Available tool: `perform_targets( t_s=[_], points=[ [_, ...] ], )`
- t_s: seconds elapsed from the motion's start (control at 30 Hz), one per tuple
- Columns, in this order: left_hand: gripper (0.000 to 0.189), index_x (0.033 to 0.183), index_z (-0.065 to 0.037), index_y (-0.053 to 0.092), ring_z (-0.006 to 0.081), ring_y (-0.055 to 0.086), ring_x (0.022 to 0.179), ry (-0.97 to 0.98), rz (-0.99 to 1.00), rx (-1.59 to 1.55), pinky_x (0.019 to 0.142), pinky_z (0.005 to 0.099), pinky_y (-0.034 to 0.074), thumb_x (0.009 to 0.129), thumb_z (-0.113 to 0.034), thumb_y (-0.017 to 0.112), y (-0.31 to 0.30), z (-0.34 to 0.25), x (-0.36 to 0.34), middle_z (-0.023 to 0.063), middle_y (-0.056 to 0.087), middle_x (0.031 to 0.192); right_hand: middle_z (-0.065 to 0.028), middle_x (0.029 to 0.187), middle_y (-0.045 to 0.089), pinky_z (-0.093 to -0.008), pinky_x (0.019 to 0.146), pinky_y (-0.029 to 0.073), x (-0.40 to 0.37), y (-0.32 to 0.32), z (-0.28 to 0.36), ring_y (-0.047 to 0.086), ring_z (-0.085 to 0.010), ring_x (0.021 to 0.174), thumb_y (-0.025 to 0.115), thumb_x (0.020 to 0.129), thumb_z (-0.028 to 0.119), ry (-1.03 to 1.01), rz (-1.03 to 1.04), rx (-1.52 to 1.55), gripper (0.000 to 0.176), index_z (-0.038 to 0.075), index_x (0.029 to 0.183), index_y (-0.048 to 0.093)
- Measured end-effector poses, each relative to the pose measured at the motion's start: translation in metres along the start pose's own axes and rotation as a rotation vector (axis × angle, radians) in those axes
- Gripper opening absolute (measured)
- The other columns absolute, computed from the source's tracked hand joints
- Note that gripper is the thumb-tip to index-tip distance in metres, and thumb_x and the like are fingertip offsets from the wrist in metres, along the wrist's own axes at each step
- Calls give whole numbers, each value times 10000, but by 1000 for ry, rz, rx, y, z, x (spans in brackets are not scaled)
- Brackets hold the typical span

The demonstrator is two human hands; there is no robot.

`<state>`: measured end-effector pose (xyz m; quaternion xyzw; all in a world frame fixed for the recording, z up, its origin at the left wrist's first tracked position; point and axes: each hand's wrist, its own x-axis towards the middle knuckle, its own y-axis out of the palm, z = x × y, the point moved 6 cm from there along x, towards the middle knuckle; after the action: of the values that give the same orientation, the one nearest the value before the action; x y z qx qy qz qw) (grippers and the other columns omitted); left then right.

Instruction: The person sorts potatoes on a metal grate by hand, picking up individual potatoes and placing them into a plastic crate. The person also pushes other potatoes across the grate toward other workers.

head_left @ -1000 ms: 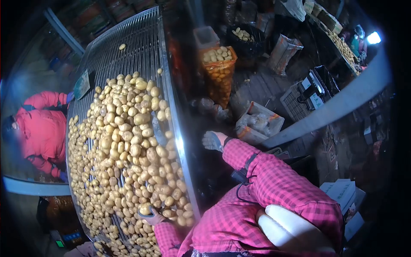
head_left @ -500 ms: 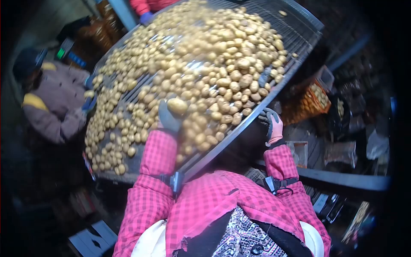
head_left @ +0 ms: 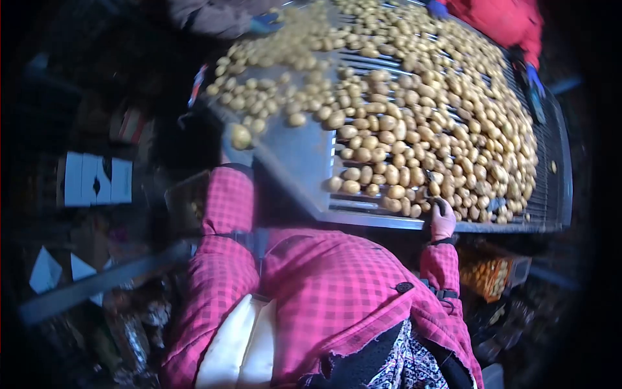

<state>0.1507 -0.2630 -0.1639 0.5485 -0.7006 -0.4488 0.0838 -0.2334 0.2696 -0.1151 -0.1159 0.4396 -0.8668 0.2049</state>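
Note:
A large potato is in my left hand, which is blurred and held out past the left corner of the slatted sorting table. My right hand, in a pink glove with dark fingers, is at the table's near edge, beside the potatoes. Its fingers look curled; whatever they may hold is hidden. Potatoes spread thickly over the metal bars, and a blurred stream of them lies toward the far left.
Across the table is a person in a red jacket with blue gloves. Another person's gloved hand is at the far left. An orange mesh sack of potatoes stands below right. A white box lies on the left.
My view has turned toward the left. My left hand has carried the potato from over the pile to beyond the table's corner. My right hand has come onto the near edge.

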Motion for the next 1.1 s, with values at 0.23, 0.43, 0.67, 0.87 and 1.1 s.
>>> perform_targets(
  t_s=[0.23,0.43,0.67,0.87,1.1],
  points=[
    [430,1180,-117,543,276,599,997,92,-651,599,808,437,529,909,-451,543,-328,-101,-91,89,630,1061,-100,1058,694,-341,880,490,3,6,-4,658,-257,1000,619,878,198,12,13,1,227,92,1065,692],
    [394,1224,-47,595,222,622,997,189,-743,663,829,357,532,954,-329,542,-367,-149,-49,88,652,1122,-119,1020,697,-346,861,507,-2,-2,17,666,-273,959,634,861,210,5,-113,-163,237,76,1048,690],
    [337,1196,35,594,199,612,959,684,-27,1092,871,323,489,864,-25,590,35,-30,29,113,643,1094,-92,995,694,-362,840,512,-4,-2,23,659,-276,948,657,830,219,35,-149,-205,207,136,1014,700],
    [396,1160,-70,616,338,596,1032,684,639,1583,889,404,485,783,-169,688,193,161,27,172,611,1131,-95,1017,660,-392,861,492,-12,-10,42,615,-300,985,612,842,228,-7,-55,-193,193,157,1007,683],
    [459,1206,-93,579,347,536,1132,680,1030,1607,982,432,431,766,-165,689,279,253,-40,155,577,1211,-115,1089,636,-407,882,490,-19,-9,35,599,-315,1017,625,806,216,-68,-41,-127,252,117,1034,668]
  ],
)
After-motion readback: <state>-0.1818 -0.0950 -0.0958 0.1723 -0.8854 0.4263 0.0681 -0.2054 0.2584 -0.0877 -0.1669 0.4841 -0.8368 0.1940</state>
